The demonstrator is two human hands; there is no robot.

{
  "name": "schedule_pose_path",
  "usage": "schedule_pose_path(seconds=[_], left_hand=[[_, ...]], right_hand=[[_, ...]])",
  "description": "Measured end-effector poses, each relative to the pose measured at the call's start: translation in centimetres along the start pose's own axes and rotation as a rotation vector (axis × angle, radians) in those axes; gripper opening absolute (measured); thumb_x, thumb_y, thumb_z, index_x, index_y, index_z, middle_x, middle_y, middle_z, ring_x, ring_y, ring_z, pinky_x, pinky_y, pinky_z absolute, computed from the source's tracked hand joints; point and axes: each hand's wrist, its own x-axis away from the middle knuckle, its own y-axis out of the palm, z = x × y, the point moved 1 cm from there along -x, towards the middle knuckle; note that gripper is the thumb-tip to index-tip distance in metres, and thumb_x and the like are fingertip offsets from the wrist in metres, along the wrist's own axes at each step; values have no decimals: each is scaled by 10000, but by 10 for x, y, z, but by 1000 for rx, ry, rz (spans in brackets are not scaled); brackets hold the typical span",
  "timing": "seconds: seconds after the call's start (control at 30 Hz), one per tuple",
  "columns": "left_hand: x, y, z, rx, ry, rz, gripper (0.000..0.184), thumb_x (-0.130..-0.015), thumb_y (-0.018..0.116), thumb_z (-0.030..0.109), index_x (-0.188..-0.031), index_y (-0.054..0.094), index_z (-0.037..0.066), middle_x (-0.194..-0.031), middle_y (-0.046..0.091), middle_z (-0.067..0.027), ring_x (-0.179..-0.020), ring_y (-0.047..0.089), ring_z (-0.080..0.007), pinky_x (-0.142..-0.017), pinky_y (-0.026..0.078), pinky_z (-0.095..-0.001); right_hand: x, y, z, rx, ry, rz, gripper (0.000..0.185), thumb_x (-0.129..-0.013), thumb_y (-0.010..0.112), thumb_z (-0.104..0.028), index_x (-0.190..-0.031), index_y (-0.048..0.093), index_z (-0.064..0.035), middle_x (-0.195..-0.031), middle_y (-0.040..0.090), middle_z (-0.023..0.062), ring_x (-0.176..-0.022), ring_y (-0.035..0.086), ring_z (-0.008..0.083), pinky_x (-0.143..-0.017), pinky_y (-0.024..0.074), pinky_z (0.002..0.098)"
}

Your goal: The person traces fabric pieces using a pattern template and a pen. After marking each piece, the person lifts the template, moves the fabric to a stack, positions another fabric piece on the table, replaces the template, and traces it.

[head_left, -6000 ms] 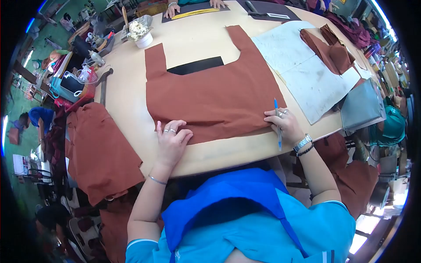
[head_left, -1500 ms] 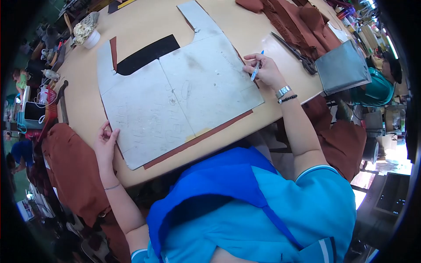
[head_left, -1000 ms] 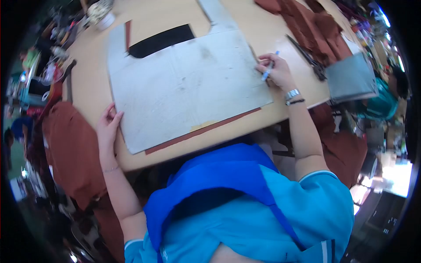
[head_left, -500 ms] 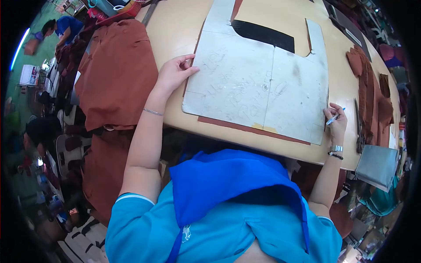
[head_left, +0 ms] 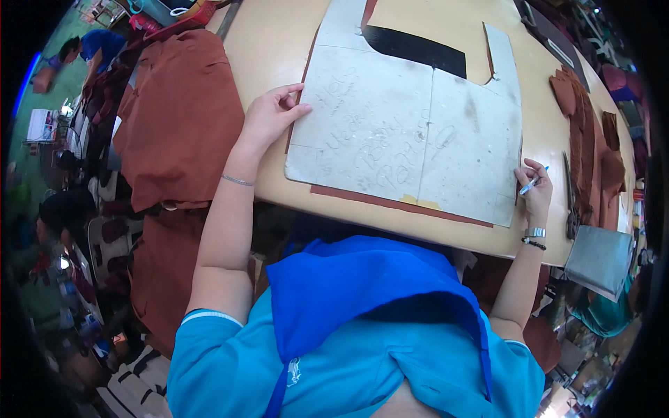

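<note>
A large pale grey pattern template [head_left: 369, 132] with handwriting on it lies flat over reddish-brown fabric [head_left: 404, 207], whose edge shows below and along the left side. At the template's left edge is my left hand [head_left: 270, 118], thumb and forefinger apart, their tips touching the edge. My right hand [head_left: 536, 191] is beside the lower right edge, closed around a blue and white pen [head_left: 531, 185] with its fingertips near the template. The pen's lower tip is hard to make out.
A black piece [head_left: 421, 52] shows in the template's cutout. Scissors [head_left: 571, 202] and brown fabric pieces [head_left: 592, 139] lie right on the table [head_left: 268, 42]. A brown fabric pile [head_left: 181, 118] is at left. A grey box-like object [head_left: 599, 261] stands right. Another person [head_left: 101, 52] bends over, far left.
The view has shifted slightly, so the template, the fabric and my left hand appear a little further left. My right hand stays at the right edge with the pen.
</note>
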Motion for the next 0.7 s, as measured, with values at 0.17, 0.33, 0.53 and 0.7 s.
schedule_pose_path(seconds=[0.17,0.33,0.53,0.7], left_hand=[[1,0,-1,17,27,5,507,-812,781,151,-1263,612,-6,-754,496,51,-689,478,-57,-647,439,-214],[-7,3,12,-153,91,46,548,-792,791,182,-1270,597,-3,-765,488,22,-671,477,-85,-638,446,-242],[-51,62,89,-424,452,-56,448,-830,723,261,-1226,625,77,-1072,623,-110,-939,608,-266,-844,497,-367],[-92,119,125,-581,603,-193,455,-804,746,269,-1202,641,74,-1190,601,-111,-1096,586,-300,-945,476,-385]], right_hand=[[0,2,1,-9,7,-11,383,-836,755,-73,-1170,587,14,-858,659,24,-724,586,57,-597,455,181],[1,-5,-14,46,-43,8,328,-889,709,-153,-1160,606,1,-823,638,9,-689,557,50,-572,440,184],[-20,32,-61,-222,-106,176,525,-1020,407,-492,-1179,641,-49,-790,586,-8,-623,482,45,-537,416,186],[-46,88,-81,-279,-218,44,518,-1021,416,-487,-1162,674,-60,-883,621,-1,-701,525,47,-596,451,192]])
